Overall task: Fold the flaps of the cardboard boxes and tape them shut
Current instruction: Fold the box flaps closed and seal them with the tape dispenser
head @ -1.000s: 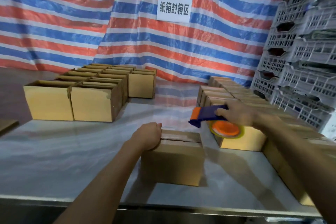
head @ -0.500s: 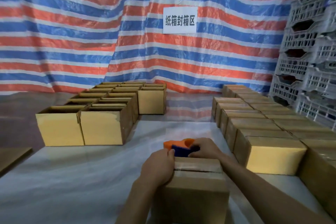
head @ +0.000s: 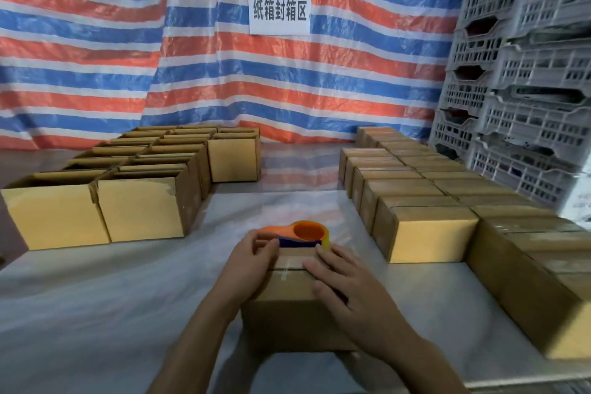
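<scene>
At the near edge of a plastic-covered table (head: 112,297), a person worked with both hands on a closed cardboard box (head: 287,323) standing directly in front of them. Their right hand (head: 348,291) lay flat on the right half of the box's top, fingers straight and slightly spread, holding nothing. The left hand (head: 249,265) sat at the far left corner of the top, its fingers curled against the near end of an orange-and-blue tape dispenser (head: 303,235); whether they gripped it could not be told. The dispenser lay at the far edge of the box, just beyond both hands, its orange roll hub facing up. Rows of open-topped boxes (head: 140,211) stood on the left of the table, well apart from the hands, and rows of closed boxes (head: 425,237) lined the right side. A red, white and blue striped tarpaulin (head: 96,57) carrying a white sign (head: 279,9) hung behind, beside stacked grey plastic crates (head: 527,89).
</scene>
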